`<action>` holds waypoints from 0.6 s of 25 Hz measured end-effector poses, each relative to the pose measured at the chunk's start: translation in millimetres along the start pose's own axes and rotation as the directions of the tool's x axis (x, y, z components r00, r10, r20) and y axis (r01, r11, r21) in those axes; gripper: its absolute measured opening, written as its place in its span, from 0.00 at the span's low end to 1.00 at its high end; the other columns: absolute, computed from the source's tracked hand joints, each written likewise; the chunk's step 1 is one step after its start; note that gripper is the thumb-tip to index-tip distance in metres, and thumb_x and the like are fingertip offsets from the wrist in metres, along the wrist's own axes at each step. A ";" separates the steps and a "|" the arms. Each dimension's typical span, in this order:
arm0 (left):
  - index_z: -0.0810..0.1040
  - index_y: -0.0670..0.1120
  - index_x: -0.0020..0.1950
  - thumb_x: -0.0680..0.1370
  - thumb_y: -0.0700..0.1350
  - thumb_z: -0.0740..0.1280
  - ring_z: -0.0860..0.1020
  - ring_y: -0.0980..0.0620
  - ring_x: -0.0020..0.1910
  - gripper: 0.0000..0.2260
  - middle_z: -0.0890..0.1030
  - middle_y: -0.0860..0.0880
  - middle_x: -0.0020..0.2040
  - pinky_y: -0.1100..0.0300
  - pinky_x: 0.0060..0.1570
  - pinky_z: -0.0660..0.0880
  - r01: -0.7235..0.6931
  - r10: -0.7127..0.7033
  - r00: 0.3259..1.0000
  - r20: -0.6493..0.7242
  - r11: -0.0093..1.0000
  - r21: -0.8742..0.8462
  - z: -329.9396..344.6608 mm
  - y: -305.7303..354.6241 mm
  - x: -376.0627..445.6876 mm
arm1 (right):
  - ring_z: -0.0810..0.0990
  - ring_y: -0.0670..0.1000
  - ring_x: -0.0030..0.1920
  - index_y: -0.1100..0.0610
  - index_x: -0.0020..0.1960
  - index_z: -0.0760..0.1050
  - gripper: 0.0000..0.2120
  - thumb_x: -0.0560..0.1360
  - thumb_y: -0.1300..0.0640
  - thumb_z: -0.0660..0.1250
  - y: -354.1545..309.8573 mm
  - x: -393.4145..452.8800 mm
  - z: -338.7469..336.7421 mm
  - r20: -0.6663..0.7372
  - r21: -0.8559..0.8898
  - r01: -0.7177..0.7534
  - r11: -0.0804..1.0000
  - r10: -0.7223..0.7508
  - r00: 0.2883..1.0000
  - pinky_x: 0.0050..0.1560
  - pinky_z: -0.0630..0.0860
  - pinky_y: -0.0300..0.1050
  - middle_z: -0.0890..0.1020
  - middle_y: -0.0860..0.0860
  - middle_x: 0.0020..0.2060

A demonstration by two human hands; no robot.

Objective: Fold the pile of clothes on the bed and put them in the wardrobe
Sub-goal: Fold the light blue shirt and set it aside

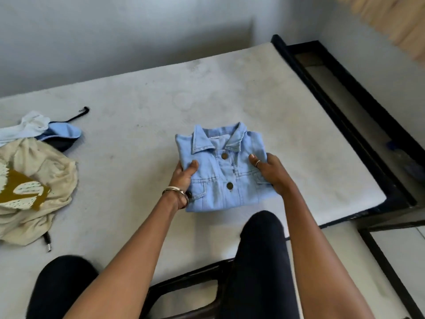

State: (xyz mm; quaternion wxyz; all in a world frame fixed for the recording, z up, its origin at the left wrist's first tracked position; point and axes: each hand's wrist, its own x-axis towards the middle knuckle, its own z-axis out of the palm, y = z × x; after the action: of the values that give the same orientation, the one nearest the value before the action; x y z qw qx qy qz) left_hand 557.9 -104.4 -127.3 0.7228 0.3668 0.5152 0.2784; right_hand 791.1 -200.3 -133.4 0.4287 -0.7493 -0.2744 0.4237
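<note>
Two knees in dark trousers at the bottom, left knee (62, 286) at 7 o'clock, right knee (262, 229) near 6 o'clock, resting on the mattress (142, 116) edge over a black bed frame (340, 104). Both bare forearms reach forward from the bottom. Left hand (184, 178) grips the left edge of the folded denim jacket (223, 166), thumb on top, fingers curled under; bangles (174, 192) on that wrist. Right hand (269, 171) grips the jacket's right edge, thumb on top with a ring (258, 163), fingers tucked beneath. Jacket sits just past centre frame, light blue, folded square, collar pointing to 12 o'clock, two brass buttons up the front, chest pockets showing; whether it lies flat on the mattress or is slightly lifted, cannot tell. At 9 o'clock, well apart from the jacket, a crumpled cream garment (39, 185) with a mustard and white print, a black cord tip (47, 244) poking out below it. Just beyond that, touching it, a small heap: blue and dark fabric (62, 134), a white piece (30, 125), and a thin black strap (78, 115) trailing toward 10 o'clock. White wall (138, 31) at 12 o'clock. Pale curtain (391, 17), blurred, at 1 o'clock.
</note>
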 end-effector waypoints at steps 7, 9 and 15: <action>0.72 0.49 0.64 0.74 0.35 0.70 0.81 0.41 0.54 0.21 0.81 0.43 0.58 0.43 0.52 0.78 0.126 -0.131 0.916 0.379 0.991 0.037 207.4 -34.1 19.1 | 0.84 0.50 0.50 0.57 0.62 0.72 0.18 0.76 0.52 0.71 20.0 -4.6 -214.1 -0.141 0.010 0.004 1.000 -0.002 0.990 0.49 0.81 0.48 0.82 0.53 0.55; 0.71 0.51 0.63 0.73 0.33 0.70 0.81 0.43 0.51 0.23 0.82 0.45 0.56 0.46 0.47 0.80 0.137 -0.147 0.899 0.413 0.989 0.054 252.7 -54.6 21.6 | 0.83 0.50 0.51 0.56 0.62 0.71 0.18 0.76 0.52 0.71 34.5 1.8 -259.3 -0.208 -0.026 -0.024 0.999 0.018 0.978 0.48 0.79 0.45 0.82 0.51 0.55; 0.58 0.54 0.71 0.76 0.41 0.70 0.79 0.47 0.38 0.30 0.78 0.43 0.57 0.53 0.28 0.77 0.383 -0.507 0.824 0.254 0.827 0.411 298.3 -119.4 10.4 | 0.61 0.63 0.70 0.54 0.72 0.65 0.26 0.78 0.43 0.64 99.0 19.8 -259.5 -0.678 -0.432 -0.495 0.754 0.090 0.729 0.67 0.58 0.64 0.67 0.61 0.69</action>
State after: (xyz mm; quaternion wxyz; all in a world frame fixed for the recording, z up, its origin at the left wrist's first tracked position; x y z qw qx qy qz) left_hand 847.1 -237.7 -170.8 0.7733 0.3978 0.4894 -0.0651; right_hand 1031.3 -339.1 -157.0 0.1642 -0.9742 -0.1061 0.1127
